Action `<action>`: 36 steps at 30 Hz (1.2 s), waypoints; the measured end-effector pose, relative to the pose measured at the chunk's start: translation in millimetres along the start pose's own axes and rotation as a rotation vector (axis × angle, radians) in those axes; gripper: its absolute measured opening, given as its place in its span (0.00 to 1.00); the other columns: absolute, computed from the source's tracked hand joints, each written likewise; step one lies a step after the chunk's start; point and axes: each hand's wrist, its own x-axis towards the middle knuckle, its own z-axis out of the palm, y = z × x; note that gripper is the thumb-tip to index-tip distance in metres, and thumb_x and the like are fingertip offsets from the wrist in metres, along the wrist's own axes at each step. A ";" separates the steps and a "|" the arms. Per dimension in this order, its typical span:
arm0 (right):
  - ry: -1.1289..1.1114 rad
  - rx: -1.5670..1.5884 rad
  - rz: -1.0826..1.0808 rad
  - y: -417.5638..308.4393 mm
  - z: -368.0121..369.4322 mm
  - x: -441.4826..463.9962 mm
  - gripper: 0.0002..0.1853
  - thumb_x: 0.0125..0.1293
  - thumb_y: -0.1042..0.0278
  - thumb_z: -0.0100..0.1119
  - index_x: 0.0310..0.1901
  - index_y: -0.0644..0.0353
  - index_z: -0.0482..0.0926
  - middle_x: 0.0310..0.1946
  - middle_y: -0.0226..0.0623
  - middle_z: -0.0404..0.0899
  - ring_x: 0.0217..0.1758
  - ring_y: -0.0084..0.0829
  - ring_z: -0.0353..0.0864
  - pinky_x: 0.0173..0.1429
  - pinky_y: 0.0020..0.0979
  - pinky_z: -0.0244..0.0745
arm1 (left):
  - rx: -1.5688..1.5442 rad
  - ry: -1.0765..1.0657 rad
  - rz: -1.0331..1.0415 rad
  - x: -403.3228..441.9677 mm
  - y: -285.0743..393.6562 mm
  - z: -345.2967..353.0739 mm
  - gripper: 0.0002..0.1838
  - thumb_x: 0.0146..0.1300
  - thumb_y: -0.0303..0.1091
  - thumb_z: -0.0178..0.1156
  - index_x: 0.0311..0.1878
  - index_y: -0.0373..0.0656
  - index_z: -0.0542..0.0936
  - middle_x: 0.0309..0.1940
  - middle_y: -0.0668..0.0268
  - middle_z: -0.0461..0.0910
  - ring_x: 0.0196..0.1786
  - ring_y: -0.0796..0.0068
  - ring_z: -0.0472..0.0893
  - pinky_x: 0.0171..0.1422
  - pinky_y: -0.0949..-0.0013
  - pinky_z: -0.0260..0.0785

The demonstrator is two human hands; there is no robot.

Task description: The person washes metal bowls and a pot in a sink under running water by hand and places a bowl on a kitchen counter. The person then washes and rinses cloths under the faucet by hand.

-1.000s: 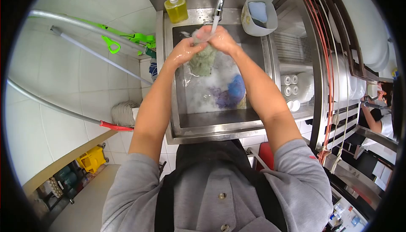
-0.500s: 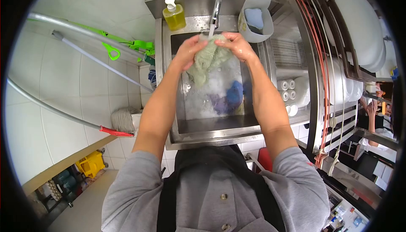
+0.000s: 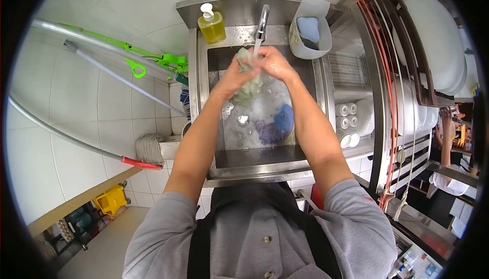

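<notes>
A pale green cloth is bunched up under the running tap, its lower part hanging into the soapy water. My left hand is closed round the cloth from the left. At the right of the stream, my right hand has its fingers bent against the cloth; they are partly smeared by motion and water. A blue cloth and a purple cloth lie in the suds of the steel sink, below my hands.
A pump bottle of yellow-green soap stands at the sink's back left. At back right sits a white holder with a blue sponge. Racks with white cups and plates flank the right; mop handles lean left. Another person's arm shows far right.
My hands have drawn closer together, bunching the green cloth that was spread between them. My right hand has shifted slightly down. The other person's arm has moved too.
</notes>
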 end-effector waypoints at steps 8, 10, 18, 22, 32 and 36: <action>0.171 0.058 -0.093 36.4 18.7 -21.5 0.20 0.55 0.60 0.72 0.47 0.60 0.84 0.39 0.33 0.85 0.45 0.24 0.79 0.55 0.28 0.71 | -0.137 0.264 0.009 25.3 2.0 6.2 0.20 0.67 0.42 0.61 0.55 0.39 0.75 0.43 0.65 0.80 0.43 0.75 0.79 0.49 0.65 0.73; 0.003 -0.059 0.063 39.6 6.9 -23.1 0.22 0.54 0.61 0.72 0.50 0.60 0.83 0.42 0.32 0.84 0.46 0.24 0.78 0.56 0.28 0.70 | -0.463 0.208 0.031 23.8 2.5 -6.0 0.18 0.69 0.41 0.58 0.54 0.39 0.75 0.44 0.64 0.80 0.43 0.73 0.80 0.50 0.63 0.74; 0.653 0.685 0.135 13.4 87.2 -5.2 0.14 0.56 0.64 0.67 0.40 0.63 0.82 0.34 0.33 0.84 0.31 0.28 0.82 0.39 0.34 0.76 | -0.552 0.414 -0.266 46.2 -114.9 -49.6 0.13 0.70 0.44 0.51 0.47 0.48 0.77 0.43 0.63 0.80 0.46 0.62 0.81 0.51 0.59 0.75; 0.947 -0.219 -0.126 28.4 109.4 9.3 0.10 0.53 0.60 0.69 0.28 0.59 0.83 0.21 0.40 0.80 0.27 0.32 0.81 0.38 0.36 0.75 | -0.563 0.264 -0.246 37.0 -105.1 -31.3 0.22 0.68 0.54 0.48 0.48 0.44 0.79 0.40 0.62 0.80 0.41 0.61 0.81 0.46 0.57 0.74; 0.088 -0.627 -0.117 11.8 -3.4 4.7 0.15 0.58 0.67 0.60 0.48 0.54 0.82 0.48 0.54 0.75 0.54 0.51 0.75 0.58 0.43 0.70 | 0.536 0.119 -0.002 21.5 -16.9 -19.6 0.20 0.56 0.38 0.68 0.50 0.41 0.78 0.38 0.70 0.79 0.44 0.77 0.76 0.50 0.70 0.70; 0.031 -0.406 -0.292 -18.9 -11.3 -15.9 0.29 0.56 0.70 0.66 0.61 0.56 0.73 0.52 0.47 0.76 0.59 0.43 0.76 0.60 0.39 0.70 | 0.584 -0.185 -0.062 33.3 10.7 -0.8 0.22 0.53 0.32 0.67 0.52 0.41 0.78 0.42 0.67 0.81 0.45 0.76 0.78 0.50 0.70 0.71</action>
